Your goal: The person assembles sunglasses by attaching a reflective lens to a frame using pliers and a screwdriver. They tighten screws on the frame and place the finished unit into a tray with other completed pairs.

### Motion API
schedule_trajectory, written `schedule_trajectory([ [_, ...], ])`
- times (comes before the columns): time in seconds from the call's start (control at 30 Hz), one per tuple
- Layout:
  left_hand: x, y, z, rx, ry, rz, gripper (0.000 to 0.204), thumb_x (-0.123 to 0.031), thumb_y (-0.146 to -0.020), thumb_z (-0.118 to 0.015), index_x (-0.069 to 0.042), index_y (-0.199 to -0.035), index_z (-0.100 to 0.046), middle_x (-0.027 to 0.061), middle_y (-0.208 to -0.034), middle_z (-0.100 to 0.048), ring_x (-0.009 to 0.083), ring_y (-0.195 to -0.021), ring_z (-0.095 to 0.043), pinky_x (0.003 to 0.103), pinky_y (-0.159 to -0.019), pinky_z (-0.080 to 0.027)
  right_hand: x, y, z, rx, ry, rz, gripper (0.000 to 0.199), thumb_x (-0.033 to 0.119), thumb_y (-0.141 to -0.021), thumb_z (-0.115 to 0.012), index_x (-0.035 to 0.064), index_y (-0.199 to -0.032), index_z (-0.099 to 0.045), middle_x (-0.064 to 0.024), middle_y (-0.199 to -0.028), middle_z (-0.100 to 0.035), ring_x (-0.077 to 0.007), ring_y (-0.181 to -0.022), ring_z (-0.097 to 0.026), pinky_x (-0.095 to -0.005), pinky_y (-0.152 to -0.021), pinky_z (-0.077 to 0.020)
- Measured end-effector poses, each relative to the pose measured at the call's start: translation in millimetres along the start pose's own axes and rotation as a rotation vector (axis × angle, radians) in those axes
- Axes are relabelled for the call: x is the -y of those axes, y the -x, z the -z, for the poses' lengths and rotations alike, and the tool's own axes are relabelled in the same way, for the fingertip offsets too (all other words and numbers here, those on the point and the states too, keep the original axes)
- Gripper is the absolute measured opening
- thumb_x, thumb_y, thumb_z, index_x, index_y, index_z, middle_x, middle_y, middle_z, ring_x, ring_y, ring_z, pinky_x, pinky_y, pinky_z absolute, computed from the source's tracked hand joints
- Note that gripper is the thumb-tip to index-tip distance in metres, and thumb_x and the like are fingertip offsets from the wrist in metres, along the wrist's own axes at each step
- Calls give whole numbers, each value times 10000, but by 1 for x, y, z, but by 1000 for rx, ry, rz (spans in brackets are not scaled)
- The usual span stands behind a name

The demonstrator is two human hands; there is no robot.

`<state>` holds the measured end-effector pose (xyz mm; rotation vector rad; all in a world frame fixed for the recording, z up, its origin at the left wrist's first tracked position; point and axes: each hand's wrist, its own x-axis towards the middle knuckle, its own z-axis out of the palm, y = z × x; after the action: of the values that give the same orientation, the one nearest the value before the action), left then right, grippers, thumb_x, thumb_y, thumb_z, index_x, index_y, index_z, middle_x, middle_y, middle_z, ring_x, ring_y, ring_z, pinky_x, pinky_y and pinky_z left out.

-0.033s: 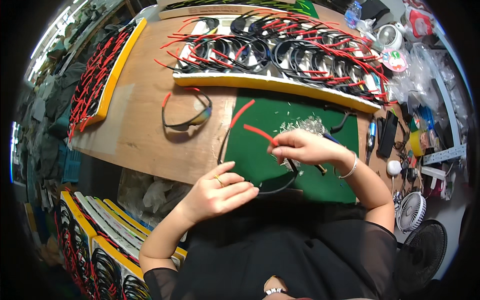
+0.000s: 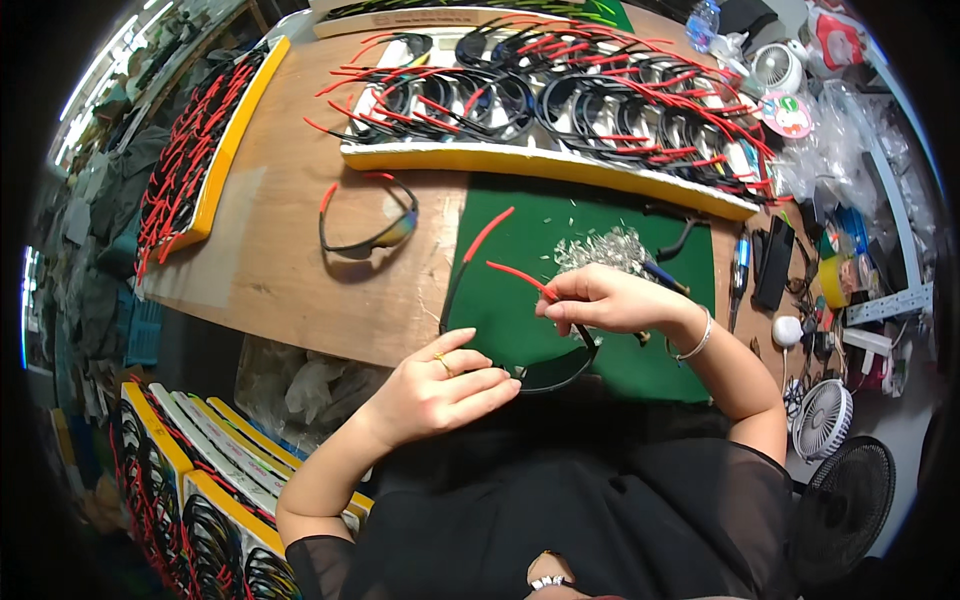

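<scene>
I hold a pair of black sunglasses [image 2: 560,374] with red temple tips over the green mat's near edge. My left hand [image 2: 440,388], a ring on one finger, grips the frame's left side near the hinge. With thumb and fingers pinched, my right hand [image 2: 592,300] holds the right temple just behind its red tip. The temples point away from me, and the dark lens shows between my hands. Another pair of sunglasses [image 2: 385,238], with a coloured mirror lens, lies folded open on the wooden table to the left.
Beyond the green mat [image 2: 520,225] stands a yellow-edged tray [image 2: 560,168] full of sunglasses. On the mat lie a heap of small clear pieces [image 2: 605,250] and a blue-handled tool [image 2: 665,277]. Another filled tray [image 2: 215,190] stands left. A screwdriver [image 2: 741,272] and small fans [image 2: 823,420] are at right.
The sunglasses have tilted in my hands, so more of the dark lens shows. Both hands keep their grip and have barely moved.
</scene>
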<state>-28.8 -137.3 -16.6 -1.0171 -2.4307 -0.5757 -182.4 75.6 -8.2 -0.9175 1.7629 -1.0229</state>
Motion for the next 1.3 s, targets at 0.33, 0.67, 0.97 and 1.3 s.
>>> schedule_trajectory([
  [0.33, -14, -19, -67, -81, 57, 192, 269, -4, -699, -588, -107, -940, -645, 53, -1019, -622, 242, -1057, -542, 418, -948, -381, -9, 135, -40, -475, 11, 428, 57, 11, -785, -613, -4, -825, -576, -87, -788, -620, -187, -678, -612, -258, -597, -483],
  [0.67, -58, -75, -139, -376, 1879, 1206, 420, -213, -890, -521, -86, -1261, -370, 127, -1127, -534, 228, -928, -597, 328, -678, -558, -18, 135, -67, -1, -44, 634, 232, 131, -823, -598, 26, -1021, -541, -103, -925, -573, -241, -785, -591, -307, -654, -487],
  [0.97, -90, -68, -158, -92, 2051, 1423, 346, -174, -890, -523, -59, -1198, -419, 88, -1044, -545, 211, -882, -599, 309, -648, -539, -59, 116, -39, -704, 451, 400, 270, 95, -737, -639, 23, -983, -554, -129, -874, -558, -287, -765, -560, -334, -628, -482],
  [1.3, -89, -65, -162, 132, 2108, 1322, 463, -227, -897, -505, -67, -1291, -322, 167, -1116, -526, 253, -911, -613, 310, -633, -559, -68, 108, -22, -625, 117, 49, 121, 80, -867, -524, -23, -876, -587, -92, -745, -599, -148, -626, -577, -256, -573, -467],
])
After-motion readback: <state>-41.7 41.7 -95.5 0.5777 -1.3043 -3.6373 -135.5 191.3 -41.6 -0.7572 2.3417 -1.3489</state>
